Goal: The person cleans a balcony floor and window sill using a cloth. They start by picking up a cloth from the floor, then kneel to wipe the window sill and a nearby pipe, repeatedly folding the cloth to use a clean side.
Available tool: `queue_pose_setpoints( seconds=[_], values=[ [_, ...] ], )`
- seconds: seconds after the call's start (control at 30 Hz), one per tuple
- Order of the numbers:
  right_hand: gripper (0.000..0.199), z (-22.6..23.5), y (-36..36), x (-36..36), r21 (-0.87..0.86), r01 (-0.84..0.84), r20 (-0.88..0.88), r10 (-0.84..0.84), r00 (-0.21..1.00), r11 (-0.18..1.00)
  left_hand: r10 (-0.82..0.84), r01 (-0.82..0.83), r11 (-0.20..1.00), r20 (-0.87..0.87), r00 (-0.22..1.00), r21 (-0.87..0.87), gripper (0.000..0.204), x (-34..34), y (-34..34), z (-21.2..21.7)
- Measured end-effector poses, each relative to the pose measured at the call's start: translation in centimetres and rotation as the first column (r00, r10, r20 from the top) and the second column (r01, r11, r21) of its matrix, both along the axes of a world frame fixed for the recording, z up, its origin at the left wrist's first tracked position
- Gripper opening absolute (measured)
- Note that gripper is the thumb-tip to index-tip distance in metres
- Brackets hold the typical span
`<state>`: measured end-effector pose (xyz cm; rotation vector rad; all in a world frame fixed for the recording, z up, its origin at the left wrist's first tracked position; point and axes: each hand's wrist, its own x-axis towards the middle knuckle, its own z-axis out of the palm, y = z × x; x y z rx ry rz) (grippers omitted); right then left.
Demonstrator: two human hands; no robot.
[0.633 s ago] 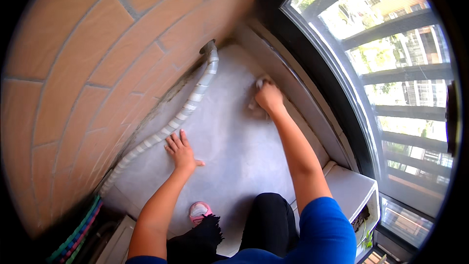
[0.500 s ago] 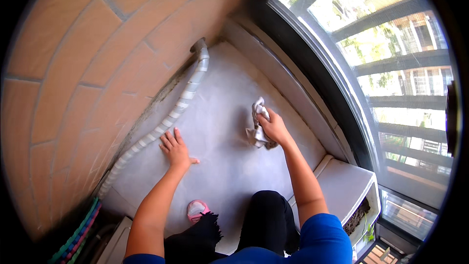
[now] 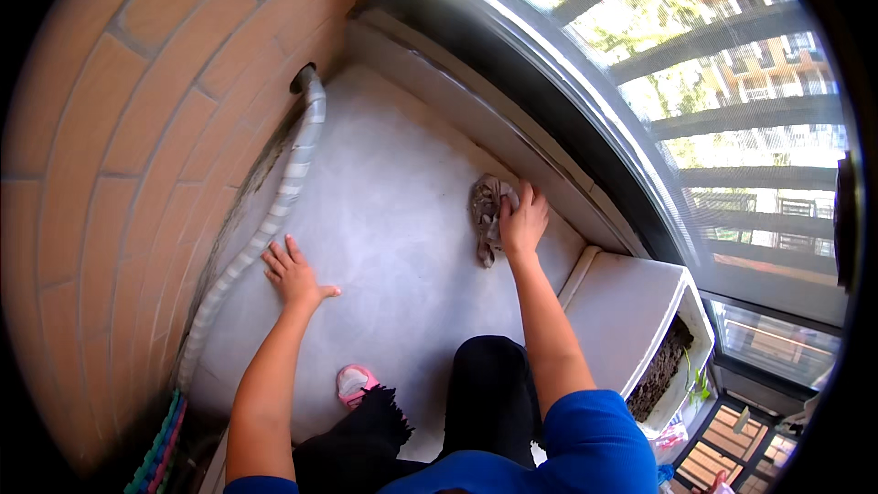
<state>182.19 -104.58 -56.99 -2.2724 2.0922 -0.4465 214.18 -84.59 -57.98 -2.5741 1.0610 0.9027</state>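
Observation:
A crumpled grey-brown rag (image 3: 491, 215) is on the pale floor right of centre. My right hand (image 3: 524, 222) grips its right side, with the thumb over the cloth; part of the rag under the fingers is hidden. Resting flat on the floor at the left, my left hand (image 3: 294, 276) has its fingers spread and holds nothing. Just beyond its fingertips runs a wrapped white-and-grey hose (image 3: 294, 174), which comes out of a hole in the brick wall.
An orange brick wall (image 3: 119, 210) closes off the left. A raised ledge (image 3: 457, 105) runs under the window (image 3: 658, 64) on the right. A white planter (image 3: 631, 297) with soil stands at the lower right. My foot in a pink sandal (image 3: 354, 385) is near the bottom.
The view has shifted to the right. My right hand has turned, its fingers now pointing more toward the ledge, and the rag lies lower and more bunched. My left hand stays flat.

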Motion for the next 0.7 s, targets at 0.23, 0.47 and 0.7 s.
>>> queue_pose_setpoints(
  seconds=[0.23, 0.47, 0.7],
  values=[
    [0.07, 1.2, 4.0, 2.5, 0.252, 0.062, -0.267, 0.007, 0.964, 0.966, 0.007, -0.007, 1.0, 0.005, 1.0, -0.011, 0.14, -0.1, -0.1, 0.2],
    [0.067, 2.9, 3.7, -3.2, 0.141, -0.016, 0.033, 0.011, 0.999, 0.99, 0.001, -0.001, 1.0, 0.047, 0.999, -0.017, 0.142, 0.1, 0.3, -0.2],
    [0.055, 0.3, 4.1, -14.4, 0.314, 0.583, -0.249, -0.528, 0.812, 0.749, -0.03, 0.03, 1.0, 0.065, 0.997, 0.005, 0.14, -0.6, -0.1, 0.1]
  ],
)
